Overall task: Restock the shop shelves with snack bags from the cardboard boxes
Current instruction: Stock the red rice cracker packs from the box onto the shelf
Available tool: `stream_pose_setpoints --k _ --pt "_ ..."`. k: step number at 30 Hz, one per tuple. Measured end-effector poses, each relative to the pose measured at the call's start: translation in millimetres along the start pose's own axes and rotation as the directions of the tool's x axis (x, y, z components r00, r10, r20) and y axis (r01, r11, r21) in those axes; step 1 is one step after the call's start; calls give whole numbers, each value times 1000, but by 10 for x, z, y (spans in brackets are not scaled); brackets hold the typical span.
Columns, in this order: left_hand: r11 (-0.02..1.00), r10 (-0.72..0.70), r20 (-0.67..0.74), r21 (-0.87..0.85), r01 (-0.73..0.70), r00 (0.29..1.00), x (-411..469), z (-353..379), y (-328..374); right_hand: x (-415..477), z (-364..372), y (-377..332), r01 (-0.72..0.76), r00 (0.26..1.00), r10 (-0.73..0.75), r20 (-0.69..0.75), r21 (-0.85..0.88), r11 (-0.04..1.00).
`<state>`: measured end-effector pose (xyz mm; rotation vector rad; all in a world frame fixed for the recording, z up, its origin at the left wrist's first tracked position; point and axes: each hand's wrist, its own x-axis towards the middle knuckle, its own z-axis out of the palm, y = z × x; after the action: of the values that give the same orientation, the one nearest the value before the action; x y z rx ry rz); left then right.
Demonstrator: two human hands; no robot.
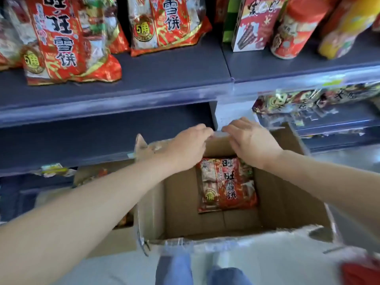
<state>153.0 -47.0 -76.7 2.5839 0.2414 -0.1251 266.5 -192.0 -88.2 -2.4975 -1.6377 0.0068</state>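
An open cardboard box (287, 202) stands on the floor in front of the shop shelves, and a single red snack bag (226, 186) lies flat on its bottom, against the far wall and toward the right side. Both bare arms reach across the box to its far flap (221, 137), a pale strip at the rim. The left hand (189, 147) shows its back, with the fingers curled down at the flap's left end; motion blur keeps me from telling whether they clasp it. The right hand (253, 145) is apart from it, just to the right, fingers spread and nearly straight with the tips on the flap's right end, gripping nothing. On the dark upper shelf (164, 75) two stacks of matching red bags (61, 42) stand upright at the left and centre, and a red-and-white carton (253, 23) and a round canister (294, 31) stand to the right. More packets (308, 101) lie on a lower shelf to the right of the box. A second box (115, 241) sits touching the first on its left. Blue trouser legs (174, 270) show at the bottom edge.
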Motion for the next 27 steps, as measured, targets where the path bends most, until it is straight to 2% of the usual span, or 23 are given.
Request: stream_pose_setpoints --k 3,6,13,16,19,23,25,27 --pt "994 -23 154 111 6 988 -88 477 47 -346 228 53 -28 972 37 230 -43 999" --pt "984 -96 260 173 51 961 -63 905 -18 -523 538 143 -65 896 115 429 -128 990" --pt "939 -299 469 298 170 831 -26 1699 -400 -716 1357 398 -220 662 317 679 -228 949" --pt "919 -379 479 292 263 792 53 1962 -600 -764 1686 530 -381 566 383 730 -180 907" --pt "895 -445 465 244 373 765 172 2148 -707 -778 1936 623 -567 423 435 795 -142 811" --pt "810 -537 470 58 583 700 331 2324 -815 -766 2122 735 -750 310 462 831 -85 656" --pt "739 -543 513 -83 669 664 403 2380 -841 -761 2239 786 -864 269 455 849 4 503" --pt "587 -550 564 -263 766 616 474 2417 -851 -754 2356 827 -948 238 461 855 102 302"
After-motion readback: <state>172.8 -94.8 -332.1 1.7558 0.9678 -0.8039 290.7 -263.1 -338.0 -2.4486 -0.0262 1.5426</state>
